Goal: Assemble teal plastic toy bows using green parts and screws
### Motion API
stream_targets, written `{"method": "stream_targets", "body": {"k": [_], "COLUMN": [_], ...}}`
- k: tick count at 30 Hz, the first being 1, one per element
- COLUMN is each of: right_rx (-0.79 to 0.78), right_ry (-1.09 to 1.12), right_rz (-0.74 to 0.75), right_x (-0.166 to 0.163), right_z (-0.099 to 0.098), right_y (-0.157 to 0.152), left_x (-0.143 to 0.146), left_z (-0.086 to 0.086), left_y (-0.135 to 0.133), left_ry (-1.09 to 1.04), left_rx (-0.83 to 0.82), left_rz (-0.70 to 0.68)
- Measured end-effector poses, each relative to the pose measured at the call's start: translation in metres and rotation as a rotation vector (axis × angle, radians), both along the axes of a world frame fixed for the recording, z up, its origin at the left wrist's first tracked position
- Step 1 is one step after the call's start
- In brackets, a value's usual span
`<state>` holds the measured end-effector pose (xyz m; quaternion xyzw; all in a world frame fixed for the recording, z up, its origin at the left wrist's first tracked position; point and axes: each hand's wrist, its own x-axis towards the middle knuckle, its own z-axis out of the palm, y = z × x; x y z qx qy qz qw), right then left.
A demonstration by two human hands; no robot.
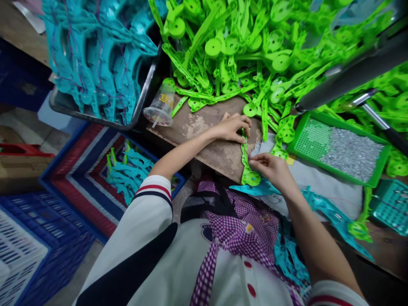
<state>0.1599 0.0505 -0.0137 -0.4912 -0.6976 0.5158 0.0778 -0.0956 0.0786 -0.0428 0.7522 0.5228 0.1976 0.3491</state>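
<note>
A long bright green plastic part [246, 163] with a round end lies on the worn wooden bench [204, 131] in front of me. My left hand [232, 126] pinches its upper end, fingers curled down on it. My right hand [270, 166] is closed in a pinch at the part's middle, just above the round end. A teal plastic part [255, 189] lies under that round end at the bench edge, near my lap.
A big heap of green parts [255, 46] covers the back of the bench. A green tray of small metal pieces [341, 148] sits at right, a teal tray [392, 206] beyond it. Teal parts fill a black tray [95, 59] at left and a striped bag [127, 170] below. A plastic cup [161, 106] lies nearby.
</note>
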Motion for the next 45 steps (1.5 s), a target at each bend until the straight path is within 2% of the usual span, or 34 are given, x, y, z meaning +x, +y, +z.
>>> {"method": "stream_targets", "body": {"k": [3, 5, 12, 19, 22, 25, 30, 33, 36, 41, 45], "right_rx": [0.146, 0.185, 0.07, 0.118, 0.087, 0.069, 0.075, 0.049, 0.043, 0.311, 0.454], "right_ry": [-0.112, -0.133, -0.197, -0.335, -0.372, -0.408, -0.488, -0.392, -0.283, -0.287, -0.412], "right_rz": [0.075, 0.131, 0.273, 0.522, 0.631, 0.677, 0.645, 0.586, 0.457, 0.192, 0.085], "right_x": [-0.002, -0.006, -0.016, -0.029, -0.035, -0.038, -0.041, -0.04, -0.027, -0.003, -0.013], "right_z": [0.004, 0.007, 0.006, 0.004, 0.002, -0.002, -0.007, -0.005, 0.002, 0.012, 0.014], "right_y": [-0.001, 0.0, 0.016, 0.044, 0.055, 0.06, 0.06, 0.054, 0.036, -0.015, -0.035], "left_x": [0.0, 0.0, 0.001, 0.001, 0.002, 0.002, 0.002, 0.003, 0.003, 0.002, 0.002], "left_z": [-0.001, 0.0, 0.0, 0.001, 0.003, 0.002, 0.0, 0.001, 0.003, 0.001, 0.001], "left_y": [0.001, 0.001, 0.001, 0.002, 0.001, 0.001, 0.002, 0.001, -0.001, -0.001, -0.001], "left_ry": [-0.002, -0.003, -0.006, 0.001, 0.006, -0.001, -0.013, -0.003, 0.01, -0.009, -0.005], "left_rx": [0.0, -0.001, -0.014, -0.02, -0.023, -0.022, -0.022, -0.013, -0.02, -0.014, -0.017], "left_rz": [-0.003, -0.003, 0.003, 0.0, 0.007, 0.009, 0.011, 0.02, 0.024, 0.022, 0.023]}}
